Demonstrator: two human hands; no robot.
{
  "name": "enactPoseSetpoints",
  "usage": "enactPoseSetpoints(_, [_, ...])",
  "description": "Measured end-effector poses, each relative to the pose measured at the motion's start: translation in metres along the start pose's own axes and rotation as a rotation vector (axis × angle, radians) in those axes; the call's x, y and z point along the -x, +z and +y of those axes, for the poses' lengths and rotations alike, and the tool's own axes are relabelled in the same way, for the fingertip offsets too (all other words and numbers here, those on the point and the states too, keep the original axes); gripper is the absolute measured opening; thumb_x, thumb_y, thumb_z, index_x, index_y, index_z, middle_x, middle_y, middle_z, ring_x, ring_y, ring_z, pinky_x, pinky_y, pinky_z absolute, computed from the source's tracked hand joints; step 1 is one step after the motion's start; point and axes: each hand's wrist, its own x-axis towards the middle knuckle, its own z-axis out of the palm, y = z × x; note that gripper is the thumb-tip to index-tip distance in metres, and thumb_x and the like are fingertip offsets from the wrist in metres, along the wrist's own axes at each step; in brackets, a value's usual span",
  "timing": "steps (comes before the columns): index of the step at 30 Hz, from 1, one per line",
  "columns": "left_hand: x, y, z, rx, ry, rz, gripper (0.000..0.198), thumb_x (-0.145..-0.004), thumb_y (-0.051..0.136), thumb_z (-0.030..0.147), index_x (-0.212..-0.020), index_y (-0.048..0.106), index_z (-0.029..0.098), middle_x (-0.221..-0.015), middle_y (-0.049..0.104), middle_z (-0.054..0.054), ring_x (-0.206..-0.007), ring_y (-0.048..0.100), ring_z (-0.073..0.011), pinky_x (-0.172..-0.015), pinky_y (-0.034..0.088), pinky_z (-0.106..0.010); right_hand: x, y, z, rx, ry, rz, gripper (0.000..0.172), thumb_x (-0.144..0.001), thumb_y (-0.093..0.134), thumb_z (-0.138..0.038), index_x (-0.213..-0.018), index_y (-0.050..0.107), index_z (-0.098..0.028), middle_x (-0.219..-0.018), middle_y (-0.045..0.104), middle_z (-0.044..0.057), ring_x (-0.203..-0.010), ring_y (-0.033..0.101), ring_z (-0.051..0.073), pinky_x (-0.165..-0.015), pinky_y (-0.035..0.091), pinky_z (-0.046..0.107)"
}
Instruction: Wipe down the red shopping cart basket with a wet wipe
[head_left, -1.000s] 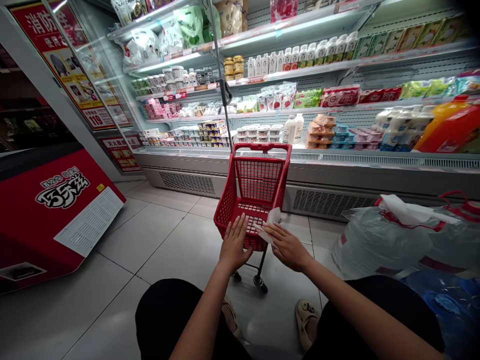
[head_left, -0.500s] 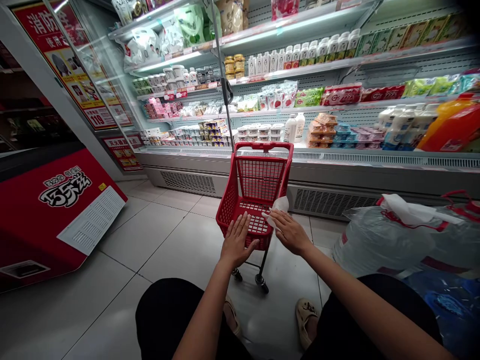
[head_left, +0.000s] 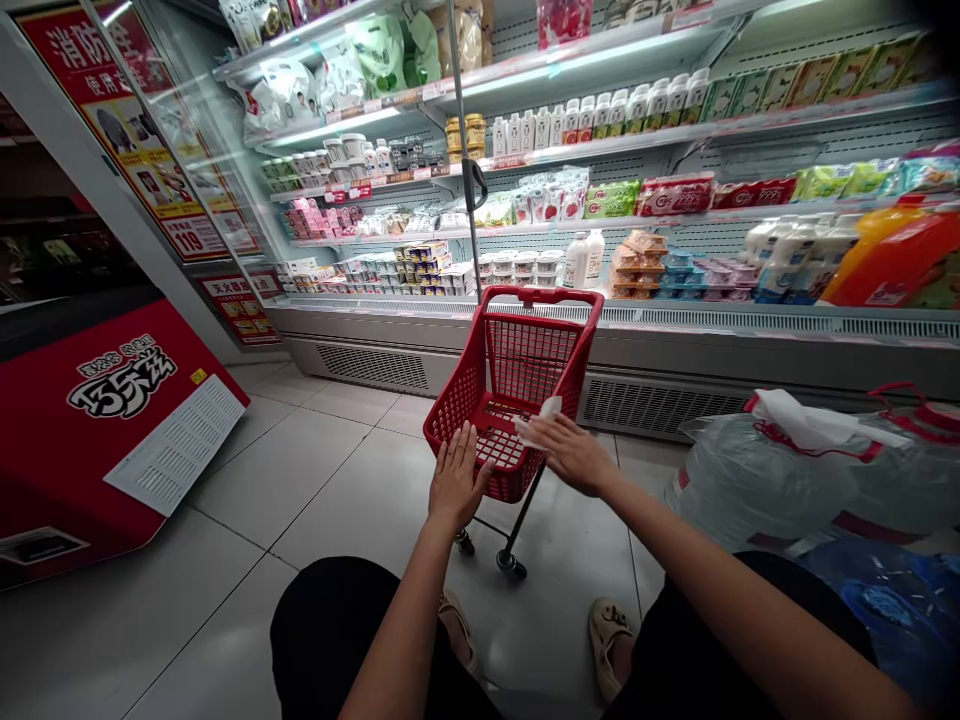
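A small red shopping cart [head_left: 517, 370] stands on the tiled floor in front of me. My left hand [head_left: 455, 478] lies flat with fingers stretched out against the cart's near left rim. My right hand [head_left: 571, 452] presses a white wipe [head_left: 538, 425] onto the near right rim of the basket, fingers over the wipe. I am crouched low; my knees and shoes show at the bottom of the view.
A lit refrigerated shelf [head_left: 675, 310] with dairy cups, bottles and packets runs behind the cart. A red chest freezer [head_left: 112, 420] stands at the left. Large plastic water jugs [head_left: 787, 470] with a white cloth on top sit at the right.
The cart has turned and shifted slightly to the right. My right hand with the wipe has slid along the basket's rim, and my left hand has moved to the near left corner.
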Motion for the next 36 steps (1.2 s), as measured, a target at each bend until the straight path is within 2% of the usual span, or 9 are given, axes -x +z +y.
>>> enactPoseSetpoints(3, [-0.001, -0.002, -0.003, 0.018, -0.012, -0.022, 0.069, -0.109, 0.025, 0.055, -0.168, 0.004, 0.026, -0.174, 0.021, -0.006, -0.160, 0.021, -0.0222, -0.130, 0.020, -0.050, -0.007, 0.005, 0.023, 0.038, 0.112, 0.023, 0.061, -0.101, 0.038, -0.021, -0.161, 0.036, -0.026, -0.160, 0.049, 0.004, -0.150, 0.042, 0.020, -0.128, 0.025, 0.051])
enactPoseSetpoints(5, [-0.003, -0.004, -0.006, 0.024, -0.025, -0.030, 0.069, -0.109, 0.023, 0.056, -0.168, 0.006, 0.025, -0.174, 0.021, -0.006, -0.160, 0.020, -0.0219, -0.131, 0.020, -0.049, -0.007, 0.011, 0.020, 0.043, 0.134, 0.037, 0.059, -0.101, 0.038, -0.022, -0.161, 0.038, -0.022, -0.160, 0.049, 0.007, -0.151, 0.040, 0.022, -0.128, 0.027, 0.050])
enactPoseSetpoints(11, [-0.004, -0.001, 0.001, 0.006, -0.142, 0.001, 0.083, -0.105, 0.034, 0.062, -0.167, 0.009, 0.013, -0.174, 0.014, -0.016, -0.161, 0.014, -0.0300, -0.130, 0.018, -0.054, -0.005, 0.020, -0.033, 0.018, 0.135, 0.090, 0.070, -0.095, 0.044, -0.017, -0.163, 0.031, -0.016, -0.169, 0.034, 0.010, -0.158, 0.023, 0.025, -0.129, 0.027, 0.050])
enactPoseSetpoints(18, [0.020, 0.004, 0.026, -0.001, 0.013, 0.071, 0.073, -0.107, 0.039, 0.044, -0.167, 0.011, 0.012, -0.173, 0.015, -0.019, -0.161, 0.013, -0.0296, -0.128, 0.024, -0.055, -0.009, 0.006, -0.078, -0.067, -0.069, 0.042, 0.080, -0.089, 0.044, -0.014, -0.166, 0.022, -0.019, -0.169, 0.035, 0.006, -0.158, 0.023, 0.022, -0.130, 0.023, 0.048])
enactPoseSetpoints(21, [0.030, -0.004, 0.019, 0.009, 0.078, 0.043, 0.061, -0.110, 0.031, 0.037, -0.166, 0.018, 0.017, -0.173, 0.020, -0.015, -0.161, 0.015, -0.0258, -0.128, 0.026, -0.052, -0.006, 0.004, -0.061, -0.043, -0.109, 0.020, 0.079, -0.090, 0.046, -0.016, -0.166, 0.026, -0.022, -0.167, 0.039, 0.004, -0.156, 0.029, 0.021, -0.131, 0.018, 0.049])
enactPoseSetpoints(24, [0.037, -0.013, 0.010, 0.008, 0.103, 0.015, 0.057, -0.111, 0.030, 0.036, -0.165, 0.023, 0.019, -0.173, 0.019, -0.013, -0.161, 0.016, -0.0248, -0.129, 0.026, -0.051, -0.005, 0.002, -0.024, 0.031, -0.029, 0.043, 0.076, -0.091, 0.046, -0.015, -0.165, 0.029, -0.025, -0.163, 0.045, 0.004, -0.152, 0.038, 0.021, -0.131, 0.018, 0.050])
enactPoseSetpoints(28, [0.039, -0.024, -0.001, 0.013, 0.106, 0.002, 0.061, -0.111, 0.032, 0.037, -0.168, 0.011, 0.026, -0.174, 0.018, -0.010, -0.161, 0.018, -0.0233, -0.128, 0.028, -0.050, -0.007, 0.000, 0.005, 0.103, 0.074, 0.075, 0.068, -0.095, 0.043, -0.016, -0.162, 0.036, -0.025, -0.161, 0.048, 0.004, -0.149, 0.041, 0.021, -0.130, 0.019, 0.050])
enactPoseSetpoints(32, [0.033, -0.026, -0.008, 0.023, 0.067, 0.013, 0.069, -0.110, 0.034, 0.038, -0.168, -0.001, 0.023, -0.173, 0.021, -0.013, -0.160, 0.021, -0.0251, -0.128, 0.028, -0.052, -0.012, 0.008, -0.029, 0.086, 0.132, 0.096, 0.064, -0.095, 0.044, -0.019, -0.159, 0.040, -0.015, -0.164, 0.044, 0.010, -0.154, 0.033, 0.025, -0.129, 0.023, 0.048])
enactPoseSetpoints(36, [0.026, -0.016, 0.005, 0.004, -0.004, 0.078, 0.075, -0.106, 0.036, 0.025, -0.167, -0.006, 0.013, -0.172, 0.023, -0.019, -0.160, 0.020, -0.0286, -0.127, 0.030, -0.053, -0.019, 0.014, -0.081, 0.016, 0.060, 0.077, 0.075, -0.090, 0.046, -0.017, -0.163, 0.032, -0.015, -0.168, 0.036, 0.007, -0.158, 0.025, 0.023, -0.130, 0.023, 0.046])
